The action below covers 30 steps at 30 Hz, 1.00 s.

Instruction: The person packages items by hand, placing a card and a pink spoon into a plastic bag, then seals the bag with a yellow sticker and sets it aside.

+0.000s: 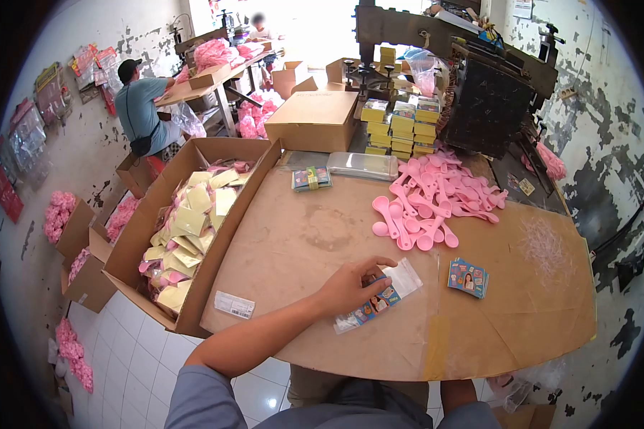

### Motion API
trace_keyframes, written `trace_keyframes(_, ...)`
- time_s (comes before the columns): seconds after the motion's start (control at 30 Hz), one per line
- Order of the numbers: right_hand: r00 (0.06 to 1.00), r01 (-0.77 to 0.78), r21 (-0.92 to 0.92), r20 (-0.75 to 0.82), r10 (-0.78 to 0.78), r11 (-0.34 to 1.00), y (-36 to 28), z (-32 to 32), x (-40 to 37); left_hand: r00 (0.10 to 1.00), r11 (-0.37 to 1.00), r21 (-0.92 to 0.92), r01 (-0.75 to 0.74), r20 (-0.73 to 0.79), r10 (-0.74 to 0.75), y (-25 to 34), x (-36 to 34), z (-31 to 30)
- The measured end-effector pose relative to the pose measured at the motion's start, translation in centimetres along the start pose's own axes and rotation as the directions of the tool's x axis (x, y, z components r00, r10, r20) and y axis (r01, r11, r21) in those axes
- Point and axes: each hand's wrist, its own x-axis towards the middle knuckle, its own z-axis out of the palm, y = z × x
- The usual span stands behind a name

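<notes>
We hold our left hand [349, 287] — thumb and forefinger apart — over a clear packet [408, 278] with a blue card [381, 302], on the near table [300, 247], left of stacked cards [469, 279], nearer than pink spoons [436, 189].

Walls: pale, paint peeling in dark patches, at left [111, 139] and right [587, 121]; hung items in plastic on the left one. Floor: white square tiles [132, 350], glossy, grout lines visible. Furniture: one work table topped with brown board [293, 250], rounded edge, yellowish tape strip near the front; one long table [193, 89] further back, beside the left wall. Machinery: heavy dark metal frame [444, 36], far side. Light: bright white glare [308, 28] at the back, washing out detail.
</notes>
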Motion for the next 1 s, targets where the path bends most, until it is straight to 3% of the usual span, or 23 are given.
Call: trace_keyframes(1.0, 1.000, 0.004, -0.015, 0.004, -0.004, 1.000, 1.3, 0.2, 0.2, 1.000, 1.000, -0.021, 0.014, -0.003, -0.014, 0.0, 0.0, 0.1)
